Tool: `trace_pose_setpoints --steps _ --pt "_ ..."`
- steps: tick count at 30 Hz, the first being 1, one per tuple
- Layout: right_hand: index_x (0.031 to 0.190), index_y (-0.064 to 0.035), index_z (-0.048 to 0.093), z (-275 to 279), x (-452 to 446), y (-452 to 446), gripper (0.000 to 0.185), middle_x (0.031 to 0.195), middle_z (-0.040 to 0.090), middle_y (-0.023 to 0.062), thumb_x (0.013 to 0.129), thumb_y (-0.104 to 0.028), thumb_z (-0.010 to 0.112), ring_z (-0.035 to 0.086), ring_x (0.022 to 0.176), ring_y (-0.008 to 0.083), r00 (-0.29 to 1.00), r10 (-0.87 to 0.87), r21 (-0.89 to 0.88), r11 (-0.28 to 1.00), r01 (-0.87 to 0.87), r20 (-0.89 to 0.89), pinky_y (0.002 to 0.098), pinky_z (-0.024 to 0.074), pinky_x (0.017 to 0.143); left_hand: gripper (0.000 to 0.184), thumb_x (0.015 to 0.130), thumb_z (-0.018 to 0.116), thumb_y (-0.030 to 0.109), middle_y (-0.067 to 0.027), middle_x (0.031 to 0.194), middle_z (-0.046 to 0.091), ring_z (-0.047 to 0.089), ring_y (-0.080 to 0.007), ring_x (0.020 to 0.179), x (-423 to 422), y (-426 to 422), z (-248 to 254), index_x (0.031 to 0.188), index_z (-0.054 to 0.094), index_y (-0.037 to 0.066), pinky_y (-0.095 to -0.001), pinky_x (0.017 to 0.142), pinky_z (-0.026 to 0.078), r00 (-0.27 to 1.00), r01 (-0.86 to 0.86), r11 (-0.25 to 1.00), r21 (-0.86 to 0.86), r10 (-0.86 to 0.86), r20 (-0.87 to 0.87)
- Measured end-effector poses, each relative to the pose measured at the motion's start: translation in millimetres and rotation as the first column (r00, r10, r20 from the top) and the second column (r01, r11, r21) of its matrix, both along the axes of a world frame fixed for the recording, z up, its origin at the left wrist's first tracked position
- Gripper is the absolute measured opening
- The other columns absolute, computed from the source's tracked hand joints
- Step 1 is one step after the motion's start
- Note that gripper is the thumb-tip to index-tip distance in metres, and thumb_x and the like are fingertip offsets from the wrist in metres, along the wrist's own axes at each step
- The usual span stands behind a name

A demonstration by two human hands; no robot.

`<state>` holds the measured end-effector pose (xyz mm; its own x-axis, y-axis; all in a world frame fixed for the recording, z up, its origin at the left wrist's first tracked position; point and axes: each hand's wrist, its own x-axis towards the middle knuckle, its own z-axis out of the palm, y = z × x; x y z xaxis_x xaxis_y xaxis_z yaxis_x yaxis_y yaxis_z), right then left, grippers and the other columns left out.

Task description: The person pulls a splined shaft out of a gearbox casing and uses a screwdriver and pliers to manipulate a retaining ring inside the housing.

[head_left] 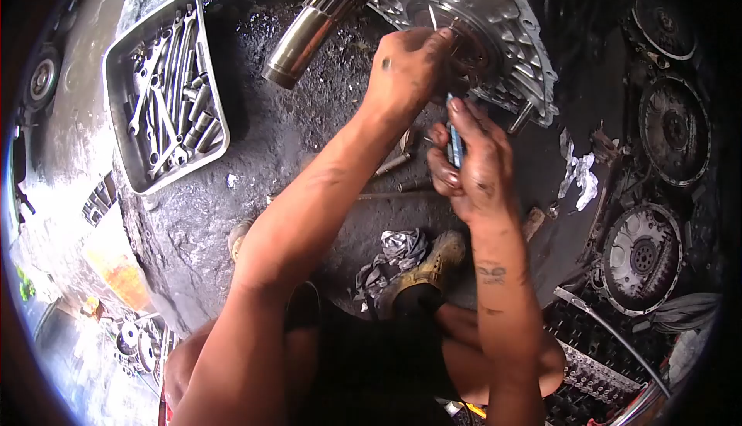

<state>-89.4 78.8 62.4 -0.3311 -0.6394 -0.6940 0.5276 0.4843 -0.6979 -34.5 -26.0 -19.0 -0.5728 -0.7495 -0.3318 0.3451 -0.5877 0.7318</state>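
Observation:
My left hand (408, 72) is closed at the near side of a round opening in a grey metal gear housing (529, 47). Its fingers are curled away from view, so what they grip cannot be made out. A thin bright sliver (432, 16) shows just beyond the knuckles. Below and to the right, my right hand (478, 148) wraps round a slim blue-grey tool (455, 144), its tip pointing up toward the housing. A thick steel shaft (309, 32) with splines sticks out of the housing to the left of my left hand.
A metal tray (224, 128) of spanners and sockets lies at left on the dark, oily ground. Several round plates (643, 256) line the right side. Crumpled plastic (403, 248) and a bar (371, 195) lie near my shoe (444, 260). A ribbed metal block (595, 372) sits lower right.

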Motion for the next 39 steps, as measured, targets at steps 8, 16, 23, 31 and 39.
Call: trace_pose_setpoints --steps 8,16,23,31,39 --pt "0.099 -0.0114 0.049 -33 23 -5 0.022 0.072 0.048 0.0022 0.096 -0.034 0.049 0.036 0.037 0.0101 0.936 -0.208 -0.115 0.962 0.249 0.285 0.0228 0.0263 0.034 0.036 0.091 0.056 0.030 -0.0159 0.078 0.068 0.064 -0.0176 0.071 5 -17 5 0.106 0.067 -0.001 -0.0336 0.070 0.050 0.847 0.199 0.852 -0.483 0.098 0.522" --pt "0.093 -0.0127 0.049 -50 52 2 0.026 0.074 0.045 0.0001 0.093 -0.039 0.051 0.035 0.038 0.0082 0.908 -0.365 -0.223 0.886 0.407 0.206 0.0206 0.0264 0.033 0.032 0.090 0.056 0.028 -0.0178 0.076 0.067 0.066 -0.0273 0.069 -4 -15 11 0.100 0.068 0.000 -0.0380 0.069 0.051 0.810 0.381 0.716 -0.585 0.046 0.585" --pt "0.091 -0.0143 0.052 -47 27 33 0.026 0.070 0.046 -0.0032 0.093 -0.040 0.053 0.034 0.037 0.0064 0.903 -0.410 -0.177 0.886 0.428 0.129 0.0197 0.0231 0.032 0.032 0.091 0.053 0.029 -0.0211 0.070 0.063 0.065 -0.0373 0.071 -26 15 10 0.094 0.067 0.000 -0.0404 0.069 0.051 0.833 0.370 0.700 -0.611 0.040 0.551" --pt "0.137 -0.0060 0.037 6 -30 48 0.062 0.068 0.052 0.0024 0.088 -0.032 0.066 0.037 0.036 0.0065 0.915 -0.055 0.145 0.982 0.123 -0.400 0.0194 0.0222 0.030 0.034 0.092 0.055 0.026 -0.0199 0.081 0.067 0.065 -0.0253 0.076 -41 33 14 0.099 0.066 -0.006 -0.0384 0.072 0.050 0.968 0.167 0.964 -0.208 -0.120 0.221" --pt "0.115 -0.0028 0.060 75 -129 10 0.035 0.057 0.047 -0.0031 0.091 -0.029 0.059 0.039 0.038 0.0057 0.262 0.696 0.620 0.716 -0.320 -0.669 0.0222 0.0282 0.034 0.029 0.094 0.055 0.022 -0.0178 0.092 0.064 0.067 -0.0280 0.079 -58 35 33 0.108 0.057 -0.004 -0.0380 0.068 0.058 0.946 0.246 0.922 0.299 -0.162 -0.279"
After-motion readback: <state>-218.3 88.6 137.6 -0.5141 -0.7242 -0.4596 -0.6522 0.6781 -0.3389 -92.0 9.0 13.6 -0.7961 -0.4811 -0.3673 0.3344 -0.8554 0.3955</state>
